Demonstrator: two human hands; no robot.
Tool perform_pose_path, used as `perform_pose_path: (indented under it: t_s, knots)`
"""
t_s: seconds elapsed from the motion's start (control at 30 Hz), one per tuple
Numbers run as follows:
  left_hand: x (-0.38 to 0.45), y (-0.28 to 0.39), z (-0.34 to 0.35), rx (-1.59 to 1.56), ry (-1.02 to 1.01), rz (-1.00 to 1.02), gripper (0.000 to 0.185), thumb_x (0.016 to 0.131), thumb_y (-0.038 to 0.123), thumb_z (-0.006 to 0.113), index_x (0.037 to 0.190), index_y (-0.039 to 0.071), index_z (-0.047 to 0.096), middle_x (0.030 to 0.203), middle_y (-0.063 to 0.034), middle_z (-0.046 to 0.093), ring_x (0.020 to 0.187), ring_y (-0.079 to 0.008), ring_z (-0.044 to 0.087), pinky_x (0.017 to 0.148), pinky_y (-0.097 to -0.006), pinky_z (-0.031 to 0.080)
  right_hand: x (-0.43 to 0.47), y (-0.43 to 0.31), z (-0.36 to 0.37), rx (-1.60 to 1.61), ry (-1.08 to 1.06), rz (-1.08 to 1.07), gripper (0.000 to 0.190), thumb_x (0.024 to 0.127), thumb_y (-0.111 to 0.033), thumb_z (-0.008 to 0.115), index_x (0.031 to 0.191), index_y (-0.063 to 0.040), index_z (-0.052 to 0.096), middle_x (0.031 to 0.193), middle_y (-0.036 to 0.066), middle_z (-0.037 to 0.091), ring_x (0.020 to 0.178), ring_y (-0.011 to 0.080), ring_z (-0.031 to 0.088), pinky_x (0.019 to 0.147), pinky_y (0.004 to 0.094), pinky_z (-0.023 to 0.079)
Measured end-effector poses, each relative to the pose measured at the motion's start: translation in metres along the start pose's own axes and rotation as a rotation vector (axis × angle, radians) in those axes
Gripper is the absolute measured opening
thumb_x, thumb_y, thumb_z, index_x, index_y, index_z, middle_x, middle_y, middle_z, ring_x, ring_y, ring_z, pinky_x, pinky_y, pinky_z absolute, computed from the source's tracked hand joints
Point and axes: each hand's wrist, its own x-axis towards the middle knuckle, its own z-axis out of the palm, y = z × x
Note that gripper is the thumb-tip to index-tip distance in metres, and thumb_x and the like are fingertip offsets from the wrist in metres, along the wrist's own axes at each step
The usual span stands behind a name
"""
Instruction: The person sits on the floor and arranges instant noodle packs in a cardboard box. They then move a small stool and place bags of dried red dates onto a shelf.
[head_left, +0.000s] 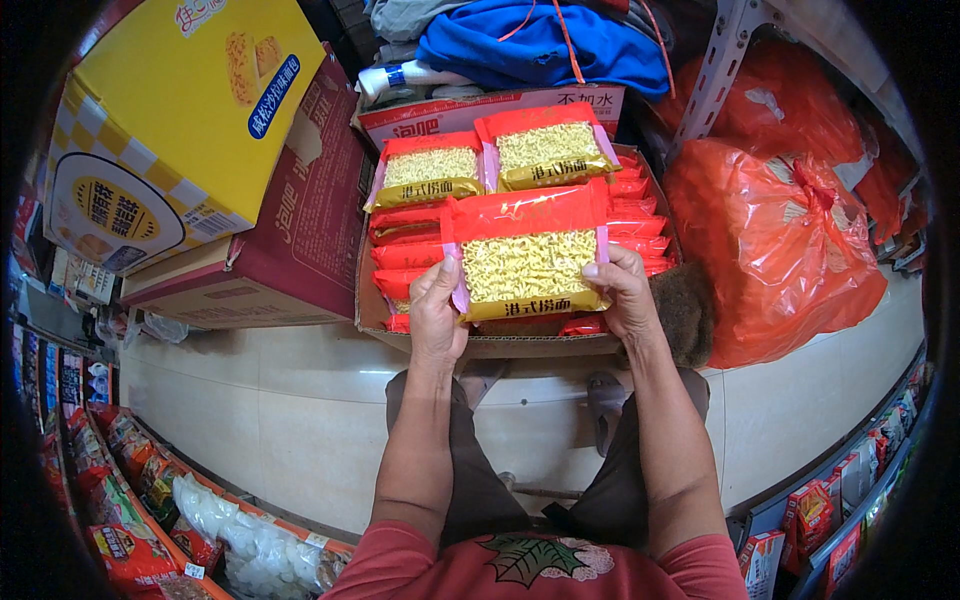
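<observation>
Between my two hands is a packet of dried instant noodles (529, 262), red at the top and gold along the bottom, its clear window showing a yellow noodle block. My left hand (441, 307) grips its left edge with the thumb on the front. On the opposite edge, my right hand (624, 289) pinches it the same way. Behind and below it stands an open cardboard box (517, 346) with red packets packed in rows. Two more noodle packets lie face up on those rows, one at the left (429, 171) and one at the right (551, 146).
Left of the box, a yellow carton (202, 97) rests on a maroon carton (300, 225). A full red plastic bag (772, 255) sits at the right, by a white slotted metal post (712, 75). Blue cloth (540, 45) lies behind. Shelves of packaged goods (135, 517) line the lower left.
</observation>
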Motion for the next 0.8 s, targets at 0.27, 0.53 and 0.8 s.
perform_pose_path:
  t_s: [0.27, 0.53, 0.8]
  knots:
    - [-0.0005, 0.0016, -0.0015, -0.047, -0.053, -0.033, 0.029, 0.086, 0.023, 0.046, 0.096, -0.003, 0.054, 0.092, -0.0088, 0.058, 0.081, -0.0152, 0.057, 0.072, -0.0270, 0.045, 0.0006, 0.0022, -0.0015, -0.013, 0.011, 0.005, 0.007, 0.066, -0.011, 0.060, 0.067, -0.005, 0.057, 0.056, -0.004, 0.050, 0.045, 0.0017, 0.036, 0.042, 0.0170, 0.025]
    - [-0.0006, 0.0026, 0.0008, -0.032, -0.037, -0.041, 0.029, 0.086, 0.024, 0.045, 0.096, -0.003, 0.054, 0.090, -0.0088, 0.059, 0.079, -0.0146, 0.057, 0.070, -0.0264, 0.046, 0.0024, 0.0044, -0.0053, 0.012, -0.007, 0.011, 0.010, 0.067, -0.011, 0.059, 0.072, -0.003, 0.059, 0.062, -0.002, 0.055, 0.049, 0.0025, 0.042, 0.045, 0.0168, 0.030]
    - [-0.0009, 0.0000, 0.0078, 0.072, 0.024, -0.026, 0.036, 0.086, 0.031, 0.043, 0.100, -0.001, 0.051, 0.081, -0.0083, 0.060, 0.057, -0.0115, 0.057, 0.036, -0.0207, 0.039, 0.0016, 0.0008, -0.0007, 0.104, 0.002, 0.033, 0.017, 0.067, -0.009, 0.058, 0.081, 0.001, 0.060, 0.073, 0.003, 0.060, 0.059, 0.0063, 0.054, 0.055, 0.0178, 0.041]
